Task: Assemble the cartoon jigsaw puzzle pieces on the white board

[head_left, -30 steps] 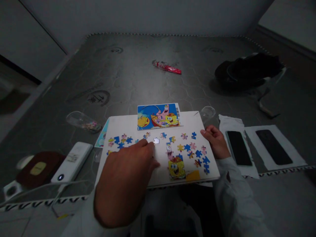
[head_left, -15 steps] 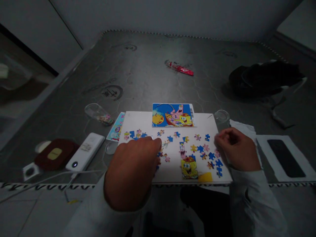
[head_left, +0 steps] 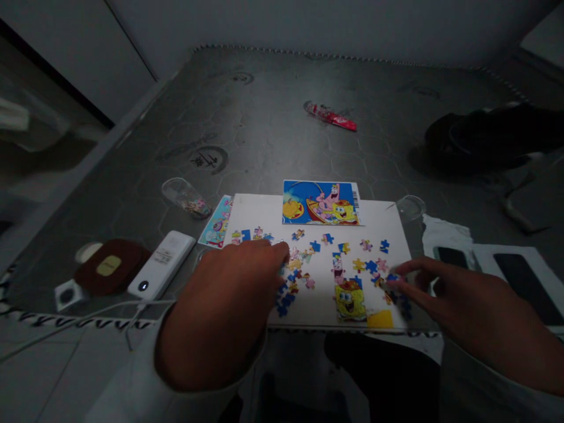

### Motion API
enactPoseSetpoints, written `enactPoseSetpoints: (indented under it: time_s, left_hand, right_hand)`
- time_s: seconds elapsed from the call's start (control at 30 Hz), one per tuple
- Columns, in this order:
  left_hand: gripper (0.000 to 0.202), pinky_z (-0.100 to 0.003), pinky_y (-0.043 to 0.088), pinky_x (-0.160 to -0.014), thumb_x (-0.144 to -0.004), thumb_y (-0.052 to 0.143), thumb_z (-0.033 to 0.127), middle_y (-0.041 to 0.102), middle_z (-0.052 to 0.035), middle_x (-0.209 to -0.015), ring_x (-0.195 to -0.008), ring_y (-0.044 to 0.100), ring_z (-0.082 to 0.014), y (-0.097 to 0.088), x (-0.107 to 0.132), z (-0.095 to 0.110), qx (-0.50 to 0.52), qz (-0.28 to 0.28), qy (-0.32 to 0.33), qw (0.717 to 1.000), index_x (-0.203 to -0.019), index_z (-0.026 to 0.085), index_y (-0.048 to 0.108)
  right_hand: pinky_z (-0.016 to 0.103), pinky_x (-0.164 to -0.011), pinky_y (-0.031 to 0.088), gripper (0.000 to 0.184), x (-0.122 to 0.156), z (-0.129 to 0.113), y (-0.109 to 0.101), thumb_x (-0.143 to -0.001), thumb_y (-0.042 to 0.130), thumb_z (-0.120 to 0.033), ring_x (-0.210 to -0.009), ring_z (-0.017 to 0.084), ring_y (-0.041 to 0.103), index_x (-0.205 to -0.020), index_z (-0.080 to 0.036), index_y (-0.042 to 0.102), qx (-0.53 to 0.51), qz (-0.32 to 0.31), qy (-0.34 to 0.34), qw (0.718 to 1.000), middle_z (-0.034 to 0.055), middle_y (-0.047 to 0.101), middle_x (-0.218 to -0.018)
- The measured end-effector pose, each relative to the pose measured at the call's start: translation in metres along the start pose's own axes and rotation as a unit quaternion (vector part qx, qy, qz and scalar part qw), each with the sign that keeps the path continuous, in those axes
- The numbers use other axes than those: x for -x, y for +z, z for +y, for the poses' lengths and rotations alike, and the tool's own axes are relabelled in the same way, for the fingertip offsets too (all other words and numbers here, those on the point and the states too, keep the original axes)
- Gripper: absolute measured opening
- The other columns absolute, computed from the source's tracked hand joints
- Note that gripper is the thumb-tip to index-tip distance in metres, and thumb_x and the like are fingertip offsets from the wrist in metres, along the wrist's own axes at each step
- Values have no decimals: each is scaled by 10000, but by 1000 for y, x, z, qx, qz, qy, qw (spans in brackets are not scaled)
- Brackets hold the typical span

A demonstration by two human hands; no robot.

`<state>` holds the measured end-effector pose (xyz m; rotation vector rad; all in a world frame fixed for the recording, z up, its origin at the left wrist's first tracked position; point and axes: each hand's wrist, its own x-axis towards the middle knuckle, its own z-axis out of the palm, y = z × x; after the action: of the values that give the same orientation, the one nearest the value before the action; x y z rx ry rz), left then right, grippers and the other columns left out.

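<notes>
In the head view, the left hand hangs over the left part of a white board, its fingers curled and pointing inward. Its fingertips are hidden, so I cannot tell whether it grips a piece. A cluster of loose puzzle pieces lies on the board just beside those fingers, on their inner side.

The right hand reaches in over the board's right edge, thumb and forefinger stretched out close together. A blue piece shows at their tips; whether it is pinched or merely beneath them, I cannot tell. The joined puzzle section lies between the hands, nearer the right, touching neither. Beyond both hands, a picture card rests at the board's far edge.
</notes>
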<state>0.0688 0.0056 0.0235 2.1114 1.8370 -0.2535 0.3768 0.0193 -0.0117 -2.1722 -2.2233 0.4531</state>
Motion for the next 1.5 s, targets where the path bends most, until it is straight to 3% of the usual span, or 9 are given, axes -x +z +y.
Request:
enactPoseSetpoints:
  time_s: [0.3,0.4,0.53,0.73,0.9,1.1,1.23,1.5]
  left_hand:
    - [169,-324,409,-598,-869,587,259,740,13,-938,-769,677,-231,-2,3,-5,-1,8,-6,1000,-998,338,662]
    - [148,-324,405,-586,-866,589,262,736,18,-914,-751,671,-229,-1,3,-5,1,17,-4,1000,-972,333,662]
    - [172,-327,412,-598,-871,581,254,734,14,-969,-750,664,-220,-2,3,-4,4,14,12,1000,-1010,325,655]
    - [200,-370,483,-692,-888,546,229,722,-8,-1017,-872,680,-258,-1,-2,-3,15,-2,18,1000,-1044,310,640]
    - [198,-379,503,-704,-911,541,193,710,-27,-1009,-880,688,-264,0,-10,15,1,-26,48,999,-1046,282,655]
    - [90,-390,500,-673,-896,637,288,701,-46,-969,-867,688,-293,3,-10,43,3,-25,0,1000,-942,222,677]
    - [101,-414,509,-674,-901,627,292,708,-47,-958,-868,687,-306,4,-13,46,-7,-36,-14,999,-876,211,683]
    - [139,-433,518,-719,-922,567,230,721,-34,-1009,-912,687,-309,4,-21,48,9,-63,1,998,-927,236,705]
  right_hand:
    - [314,-410,384,308,1,0,9,-653,732,-594,-452,214,612,-802,-325,737,21,-16,-2,1000,11,706,-616]
    - [322,-411,393,391,3,4,8,-626,709,-671,-427,210,598,-808,-326,735,1,-26,-17,1000,13,702,-601]
    - [315,-386,360,603,2,8,11,-661,517,-884,-425,210,582,-738,-322,724,-28,-41,-51,997,33,668,-549]
    - [316,-413,373,477,-4,2,16,-711,563,-786,-452,209,586,-705,-331,705,-2,-62,-30,998,12,678,-573]
    - [318,-440,391,352,-5,1,17,-701,654,-684,-493,221,610,-748,-338,699,18,-66,-18,997,0,684,-594]
    - [289,-400,321,366,-2,0,18,-732,674,-675,-464,200,577,-711,-310,664,29,-62,-47,997,-2,651,-557]
    - [280,-400,312,330,-2,-2,17,-737,695,-645,-483,192,583,-701,-318,660,26,-70,-48,996,-18,659,-578]
    - [277,-408,293,303,0,-2,17,-731,695,-637,-510,195,598,-733,-335,677,17,-58,-49,997,-22,668,-590]
